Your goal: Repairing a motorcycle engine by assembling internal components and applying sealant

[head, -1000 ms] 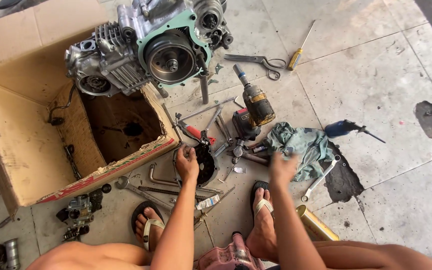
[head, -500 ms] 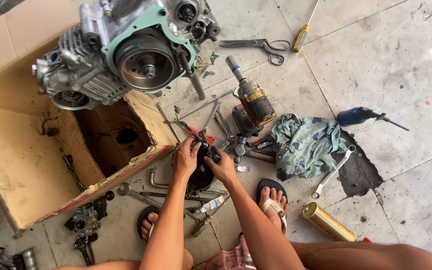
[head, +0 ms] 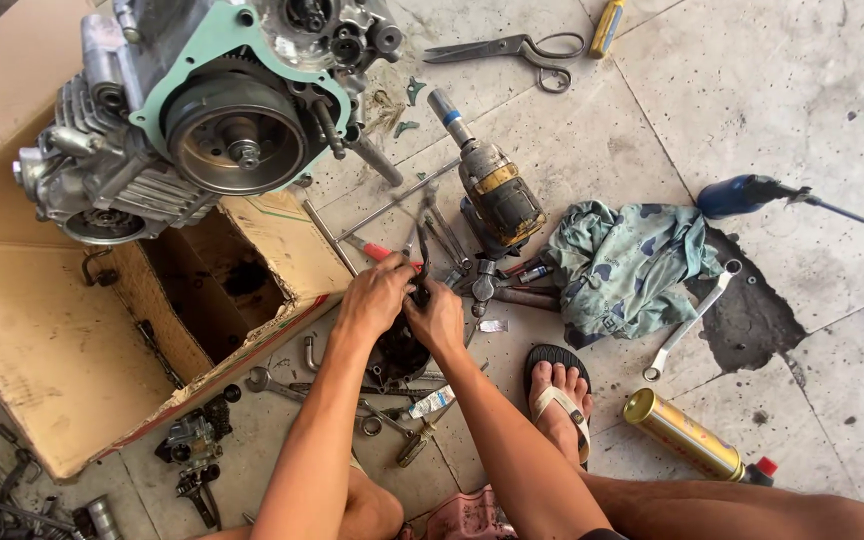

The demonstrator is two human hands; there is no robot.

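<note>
My left hand [head: 372, 296] and my right hand [head: 438, 318] are pressed together on a small dark tool [head: 420, 272] above a black round engine part [head: 399, 352] that lies on the tiled floor. Both hands have their fingers closed around it. Just beyond them lie pliers with red handles [head: 384, 251] and several loose metal tools [head: 447, 240]. A motorcycle engine [head: 207, 110] with a green gasket and a round flywheel rests on the edge of an open cardboard box [head: 62, 340] at the upper left.
A cordless drill [head: 492, 192], a crumpled green rag [head: 624, 270], a spanner [head: 690, 322], a blue oil can [head: 752, 194], scissors [head: 512, 50], a yellow screwdriver [head: 607, 25] and a gold spray can [head: 690, 438] lie around. My sandalled foot [head: 560, 396] is beside my right arm. Small parts [head: 192, 450] sit lower left.
My right hand left the green rag and came left to join my left hand on the dark tool. The view has shifted closer and to the right.
</note>
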